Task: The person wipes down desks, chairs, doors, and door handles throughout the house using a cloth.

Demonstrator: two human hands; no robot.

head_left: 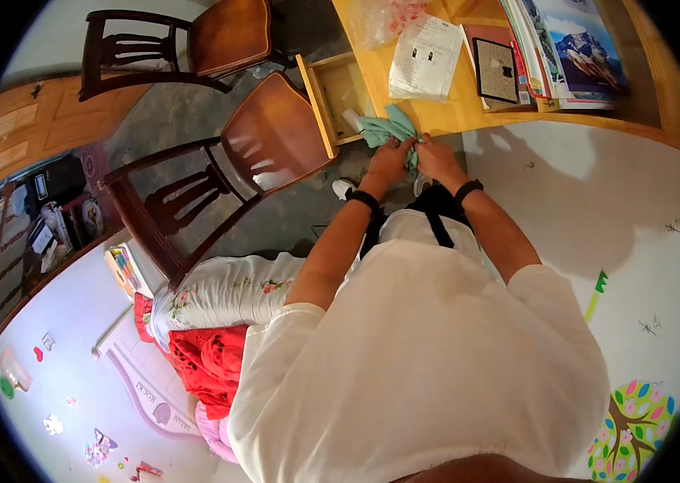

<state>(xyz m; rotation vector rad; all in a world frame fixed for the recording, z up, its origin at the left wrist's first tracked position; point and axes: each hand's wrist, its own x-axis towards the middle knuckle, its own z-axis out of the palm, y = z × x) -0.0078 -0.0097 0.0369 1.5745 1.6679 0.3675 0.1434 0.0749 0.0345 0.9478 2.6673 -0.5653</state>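
Note:
A crumpled green cloth point(388, 126) is bunched up at the front edge of the wooden desk point(469, 119). My left hand point(389, 160) is closed on its lower part, and close beside it my right hand point(437, 158) grips the cloth from the other side. A short end of the cloth hangs down between the two hands. The fingertips are partly hidden by the hands and folds. Just left of the cloth, a desk drawer point(338, 88) is pulled out.
Printed papers point(427, 60) and a clear plastic bag point(384, 22) lie on the desk. A dark framed tablet-like object point(495, 71) and several books point(577, 48) are at right. Two wooden chairs point(276, 133) stand left; a bed with a floral cover point(223, 288) is behind them.

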